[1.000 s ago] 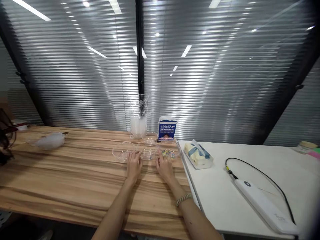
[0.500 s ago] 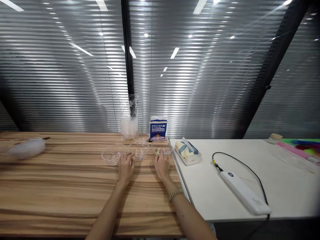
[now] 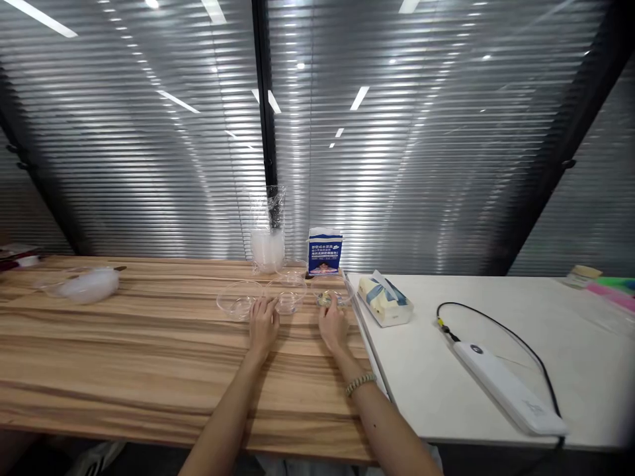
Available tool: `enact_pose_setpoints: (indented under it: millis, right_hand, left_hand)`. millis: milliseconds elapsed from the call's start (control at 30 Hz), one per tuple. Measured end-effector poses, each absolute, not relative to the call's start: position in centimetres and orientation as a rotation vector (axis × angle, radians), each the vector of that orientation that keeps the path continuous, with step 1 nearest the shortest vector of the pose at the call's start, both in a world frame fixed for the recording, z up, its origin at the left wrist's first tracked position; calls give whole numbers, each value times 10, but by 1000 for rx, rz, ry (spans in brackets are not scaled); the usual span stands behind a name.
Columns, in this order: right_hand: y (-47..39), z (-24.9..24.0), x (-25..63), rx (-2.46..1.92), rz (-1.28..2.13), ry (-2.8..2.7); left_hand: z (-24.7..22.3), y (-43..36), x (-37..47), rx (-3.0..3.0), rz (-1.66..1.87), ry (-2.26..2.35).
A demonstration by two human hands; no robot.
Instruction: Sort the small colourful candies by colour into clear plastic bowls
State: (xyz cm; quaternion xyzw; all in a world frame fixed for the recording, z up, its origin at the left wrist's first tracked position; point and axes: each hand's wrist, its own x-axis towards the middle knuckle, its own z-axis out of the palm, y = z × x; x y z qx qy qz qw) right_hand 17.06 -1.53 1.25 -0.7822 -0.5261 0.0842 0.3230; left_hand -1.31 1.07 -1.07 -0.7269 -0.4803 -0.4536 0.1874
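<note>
While the left hand (image 3: 264, 322) lies palm down just below the frame's centre, its fingers slightly bent and close together with nothing gripped that shows, the right hand (image 3: 333, 324) reaches up the picture to the near side of the right-hand clear bowl (image 3: 348, 294). This bowl sits right of centre on the wooden tabletop (image 3: 149, 360), with small coloured pieces (image 3: 324, 299) at its bottom. They lie directly ahead of the right fingertips and a little towards the frame's left; the right hand is clearly the nearer one. The bowl is round, so it has no long axis, and the pieces are too small to give one. The right index finger points forward over them, but from behind the hand I cannot tell whether the fingers are pinching a piece or merely touching it.

The left fingertips are at the gap between the left-hand bowl (image 3: 237, 299) and the middle bowl (image 3: 288, 291). A fourth bowl (image 3: 294, 266) is farther up the picture, near the bagged white stack (image 3: 268, 251) and the upright blue packet (image 3: 325, 252).
</note>
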Motion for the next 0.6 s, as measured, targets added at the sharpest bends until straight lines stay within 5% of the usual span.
enact_pose_setpoints:
  millis: [600]
  right_hand:
    - [4, -7, 159, -1876, 75, -1509]
  left_hand:
    - [-6, 8, 9, -2270, -1136, -1123]
